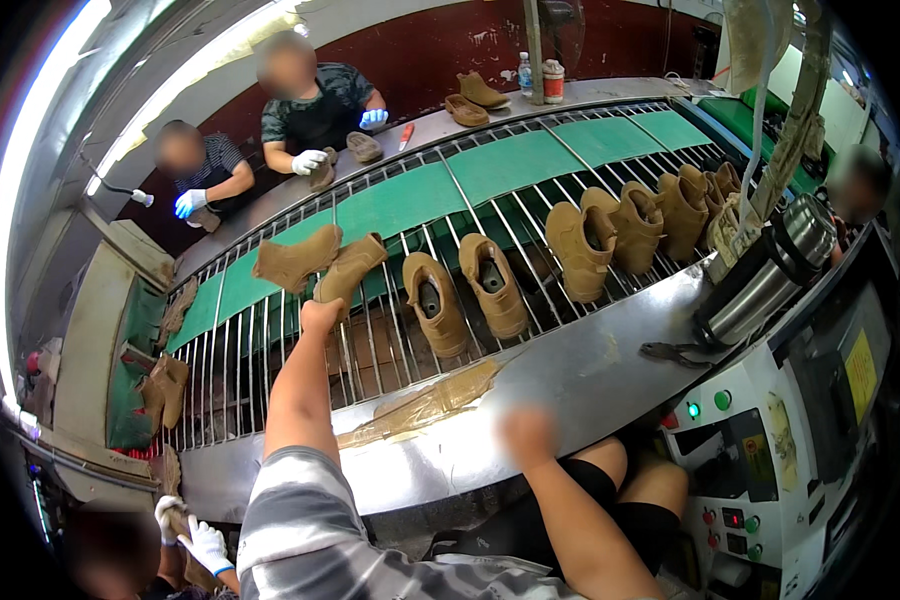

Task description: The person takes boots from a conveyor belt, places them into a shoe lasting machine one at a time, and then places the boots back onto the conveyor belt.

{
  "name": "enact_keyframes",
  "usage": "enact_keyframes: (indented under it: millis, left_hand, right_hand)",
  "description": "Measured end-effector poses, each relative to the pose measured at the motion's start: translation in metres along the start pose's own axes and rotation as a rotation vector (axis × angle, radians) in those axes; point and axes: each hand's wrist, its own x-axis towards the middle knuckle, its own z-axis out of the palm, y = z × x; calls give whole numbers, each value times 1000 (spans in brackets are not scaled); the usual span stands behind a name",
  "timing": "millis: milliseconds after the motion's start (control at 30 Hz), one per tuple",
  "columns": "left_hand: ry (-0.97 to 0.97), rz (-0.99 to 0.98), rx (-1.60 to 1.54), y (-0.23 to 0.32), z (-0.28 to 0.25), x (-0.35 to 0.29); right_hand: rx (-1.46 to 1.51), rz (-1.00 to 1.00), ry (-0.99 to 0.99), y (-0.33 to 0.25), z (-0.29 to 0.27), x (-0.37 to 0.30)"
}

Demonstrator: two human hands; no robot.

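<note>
Past both hands, a dark red wall (410,65) and a bench (610,91) with two workers (315,125) close off the room; a tube light (25,200) glows at far left. Through the head camera I see the left hand (322,313) out over a rack of metal rods (385,345), apparently closed about the near end of a tan shoe (355,263), though I can't make out each finger. That shoe lies tilted just beyond the hand, beside a second shoe (292,260) on its left. The right hand (528,435) is blurred, low over the metal ledge (610,350); I can't tell how far open it is or what it holds. As I judge it, the left hand's grip is made and its shoe not yet let go. To its right, two shoes (436,318) and a longer row (582,265) have no hand on them. Green sheets (400,197) cover the rods' far side; brown tape (425,405) patches the ledge between the hands. Right of the right hand sit a flask (760,280) and a control panel (785,510).
</note>
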Motion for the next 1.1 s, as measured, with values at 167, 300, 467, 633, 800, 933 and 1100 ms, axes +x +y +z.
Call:
enact_keyframes:
  millis: [167, 300, 467, 633, 800, 933, 1100]
  left_hand:
    - [-118, 39, 151, -12, -89, 2]
    - [-114, 366, 488, 58, -176, -87]
    - [-251, 711, 448, 130, -256, -216]
    - [-769, 503, -542, 113, -269, -224]
    - [-974, 84, -1046, 40, -116, -246]
    - [-1107, 107, -1211, 54, -37, -304]
    - [-1162, 247, -969, 75, -12, -363]
  right_hand:
    - [-24, 39, -88, -5, 5, -8]
    - [-5, 23, -48, -5, 11, -9]
    - [33, 83, -49, -4, 10, -10]
    - [1069, 567, -406, -2, 18, -2]
    - [2529, 776, -998, -119, -96, -15]
    - [2569, 763, -750, -83, -108, -61]
    - [2807, 665, -743, -19, -112, -143]
